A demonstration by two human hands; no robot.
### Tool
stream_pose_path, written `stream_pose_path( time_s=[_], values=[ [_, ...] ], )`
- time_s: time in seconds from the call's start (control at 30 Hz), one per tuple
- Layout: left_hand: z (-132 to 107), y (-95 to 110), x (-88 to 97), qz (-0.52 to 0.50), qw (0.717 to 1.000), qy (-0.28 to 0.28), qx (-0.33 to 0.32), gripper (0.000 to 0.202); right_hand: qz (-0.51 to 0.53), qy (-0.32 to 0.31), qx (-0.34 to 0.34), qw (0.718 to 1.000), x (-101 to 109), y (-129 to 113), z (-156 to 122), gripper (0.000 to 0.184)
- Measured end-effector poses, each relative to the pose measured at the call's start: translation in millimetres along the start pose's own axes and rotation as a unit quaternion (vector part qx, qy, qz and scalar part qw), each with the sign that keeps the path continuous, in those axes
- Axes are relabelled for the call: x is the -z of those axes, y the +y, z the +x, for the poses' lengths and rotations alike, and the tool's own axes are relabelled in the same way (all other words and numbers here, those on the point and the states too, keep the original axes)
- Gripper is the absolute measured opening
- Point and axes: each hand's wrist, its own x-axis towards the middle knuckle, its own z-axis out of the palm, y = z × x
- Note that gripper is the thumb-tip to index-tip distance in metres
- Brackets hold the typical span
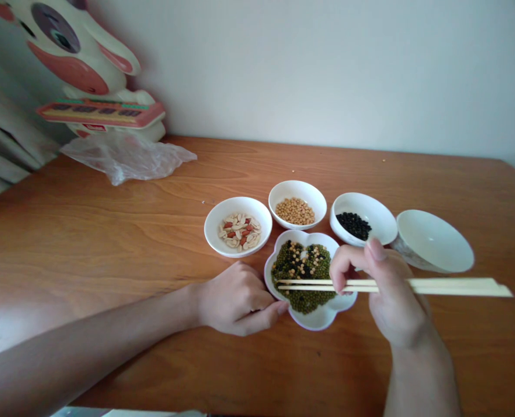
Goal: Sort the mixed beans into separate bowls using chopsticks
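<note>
I see my right hand (pixel 396 310) holding chopsticks (pixel 455 286) over a dish (pixel 318 319) of mixed beans (pixel 306 302), my left hand (pixel 237 301) gripping it, fingers partly hidden.

I'm finding open tabletop (pixel 153 231) stretching left of four white bowls (pixel 296 190), which are blocking the flower-shaped dish (pixel 320 319) from the far side.

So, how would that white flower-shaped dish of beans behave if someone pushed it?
The white flower-shaped dish would probably slide rather than tip, as it looks wide and shallow. It seems stiff, judging by its crisp lobed rim. The small, loose green, black and yellow beans inside could roll or spill if jolted.
</note>
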Motion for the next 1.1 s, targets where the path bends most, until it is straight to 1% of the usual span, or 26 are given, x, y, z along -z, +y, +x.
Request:
stream_pose_path(
  time_s=[0.13, 0.33, 0.57, 0.7, 0.83, 0.93, 1.03, 1.1],
  values=[
    [-0.6, -0.6, -0.2, 0.004, 1.0, -0.004, 0.001, 0.048, -0.002, 0.006, 0.012, 1.0, 1.1, 2.3, -0.3, 0.074],
    [-0.5, -0.6, -0.7, 0.005, 1.0, -0.002, -0.003, 0.047, -0.004, 0.003, -0.001, 1.0, -0.3, 0.6, -1.0, 0.074],
    [0.7, -0.1, 0.3, -0.002, 1.0, 0.004, -0.006, 0.048, -0.008, 0.01, 0.007, 1.0, -1.3, 1.9, 1.1, 0.073],
    [-0.6, -1.1, -0.8, -0.001, 1.0, 0.002, -0.004, 0.048, -0.005, 0.028, 0.019, 0.999, -1.2, 3.4, 0.3, 0.074],
    [-2.3, -2.1, -2.2, 0.002, 1.0, -0.003, -0.002, 0.047, 0.007, 0.055, 0.019, 0.998, -1.5, 0.0, -0.6, 0.075],
    [-2.9, -2.1, -2.5, 0.009, 1.0, -0.005, 0.0, 0.047, 0.019, 0.099, 0.022, 0.995, 4.3, -4.2, -3.2, 0.077],
    [-2.6, -1.2, -1.7, 0.02, 1.0, -0.001, 0.001, 0.048, 0.044, 0.188, 0.051, 0.98, 19.2, -5.7, -8.7, 0.078],
    [-2.2, -0.6, -0.9, 0.024, 1.0, 0.0, 0.001, 0.048, 0.059, 0.262, 0.094, 0.959, 32.1, -3.5, -13.0, 0.078]
  ],
)
